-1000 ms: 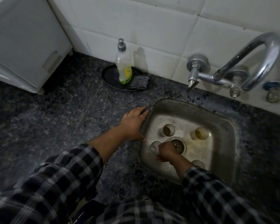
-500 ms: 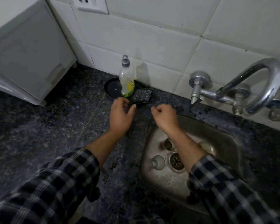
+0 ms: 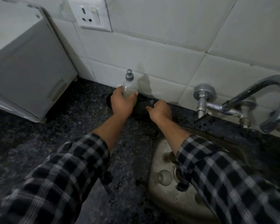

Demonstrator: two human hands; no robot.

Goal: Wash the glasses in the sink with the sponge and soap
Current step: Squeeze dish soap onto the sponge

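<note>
Two hands were at the far edge of a dark speckled counter (image 3: 55, 126). The left hand (image 3: 122, 102) gripped the upright soap bottle (image 3: 129, 88) over a black dish (image 3: 109, 101). Just right of it, the right hand (image 3: 160, 109) curled its fingers on the sponge (image 3: 150, 103). A glass (image 3: 164, 177) stood in the steel sink (image 3: 153, 159), nearer and to the right.

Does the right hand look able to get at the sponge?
Likely yes: the right hand seems to pinch the sponge; the soap bottle, gripped by the left hand, is beside it.
</note>
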